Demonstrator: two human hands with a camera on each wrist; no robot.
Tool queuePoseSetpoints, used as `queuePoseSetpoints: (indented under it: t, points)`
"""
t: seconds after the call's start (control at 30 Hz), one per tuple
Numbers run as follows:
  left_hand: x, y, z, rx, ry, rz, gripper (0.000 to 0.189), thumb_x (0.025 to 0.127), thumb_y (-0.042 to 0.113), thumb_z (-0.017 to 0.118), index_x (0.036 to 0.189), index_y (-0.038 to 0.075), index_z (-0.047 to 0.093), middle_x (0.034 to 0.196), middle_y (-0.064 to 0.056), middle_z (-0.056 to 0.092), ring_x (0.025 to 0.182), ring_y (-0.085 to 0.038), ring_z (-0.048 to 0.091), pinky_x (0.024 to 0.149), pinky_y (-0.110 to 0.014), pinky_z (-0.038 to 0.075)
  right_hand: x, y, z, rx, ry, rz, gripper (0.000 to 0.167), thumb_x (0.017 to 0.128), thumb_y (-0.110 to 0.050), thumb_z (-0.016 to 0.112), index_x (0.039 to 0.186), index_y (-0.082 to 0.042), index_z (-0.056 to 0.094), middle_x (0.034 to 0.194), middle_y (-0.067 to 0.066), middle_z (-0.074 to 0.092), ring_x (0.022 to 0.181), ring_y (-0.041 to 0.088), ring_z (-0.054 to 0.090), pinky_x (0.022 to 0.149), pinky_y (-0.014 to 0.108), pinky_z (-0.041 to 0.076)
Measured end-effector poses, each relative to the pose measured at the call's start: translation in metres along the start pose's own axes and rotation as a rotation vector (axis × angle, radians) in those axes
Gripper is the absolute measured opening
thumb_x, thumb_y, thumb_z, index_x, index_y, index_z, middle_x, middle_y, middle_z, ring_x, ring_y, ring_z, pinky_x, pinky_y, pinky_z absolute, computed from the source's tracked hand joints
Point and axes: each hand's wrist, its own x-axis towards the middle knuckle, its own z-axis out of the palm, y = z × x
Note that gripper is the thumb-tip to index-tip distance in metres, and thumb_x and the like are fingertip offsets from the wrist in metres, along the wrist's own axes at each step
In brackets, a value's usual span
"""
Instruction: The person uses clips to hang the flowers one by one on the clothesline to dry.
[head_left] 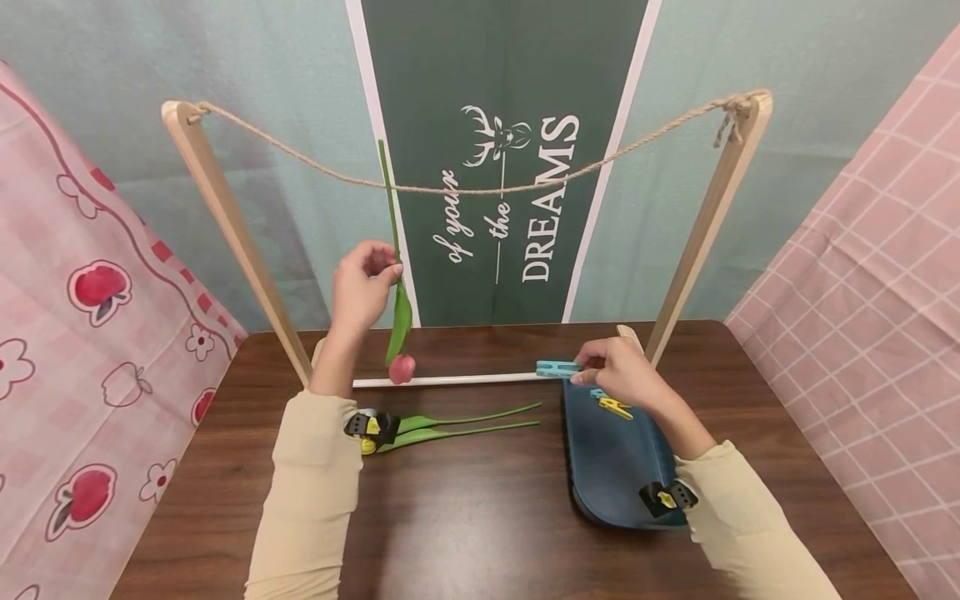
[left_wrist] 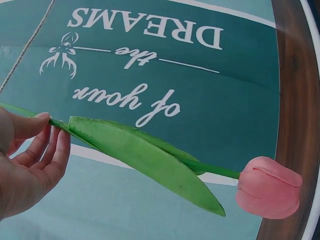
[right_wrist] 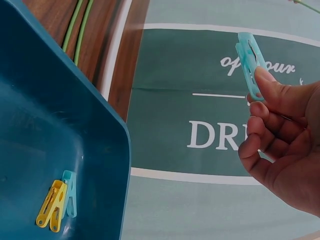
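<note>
My left hand [head_left: 365, 283] pinches the green stem of a pink tulip [head_left: 402, 368], which hangs bloom down with its stem end reaching up to the rope [head_left: 450, 191]. In the left wrist view the tulip's broad leaf [left_wrist: 145, 160] lies between the fingers and the bloom. My right hand [head_left: 618, 368] pinches a light blue clothespin [head_left: 557, 369] between thumb and finger, above the far end of the blue tray [head_left: 611, 492]. The right wrist view shows this clothespin [right_wrist: 249, 65] gripped at one end. Inside the tray lie a yellow clothespin [right_wrist: 51, 205] and another light blue clothespin [right_wrist: 70, 194].
The rope sags between two wooden posts [head_left: 238, 233], joined low down by a white rod [head_left: 457, 381]. Two more tulips with green stems [head_left: 480, 423] lie on the brown table [head_left: 465, 517], their blooms partly hidden by the left wrist. A printed cloth [head_left: 502, 50] hangs behind.
</note>
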Motion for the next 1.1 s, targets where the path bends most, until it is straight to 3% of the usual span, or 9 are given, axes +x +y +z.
queuePoseSetpoints:
  t: [0.8, 1.1]
  points:
    - [0.004, 0.001, -0.002, -0.048, -0.009, -0.028, 0.015, 0.086, -0.001, 0.059, 0.100, -0.004, 0.058, 0.092, -0.017, 0.060, 0.082, -0.019, 0.057, 0.072, -0.026, 0.048, 0.004, 0.000, 0.001, -0.011, -0.022, 0.002, 0.006, 0.074, 0.002, 0.070, 0.073, -0.002, 0.066, 0.062, -0.002, 0.056, 0.053, 0.011, 0.047, 0.049, 0.027, 0.041]
    - [0.005, 0.000, -0.002, -0.025, -0.006, -0.025, 0.015, 0.086, -0.001, 0.059, 0.101, -0.004, 0.058, 0.092, -0.017, 0.060, 0.082, -0.020, 0.058, 0.072, -0.026, 0.048, 0.009, -0.007, 0.000, -0.042, 0.008, -0.004, 0.004, 0.076, -0.003, 0.071, 0.075, -0.003, 0.067, 0.062, -0.003, 0.059, 0.055, 0.013, 0.051, 0.050, 0.028, 0.041]
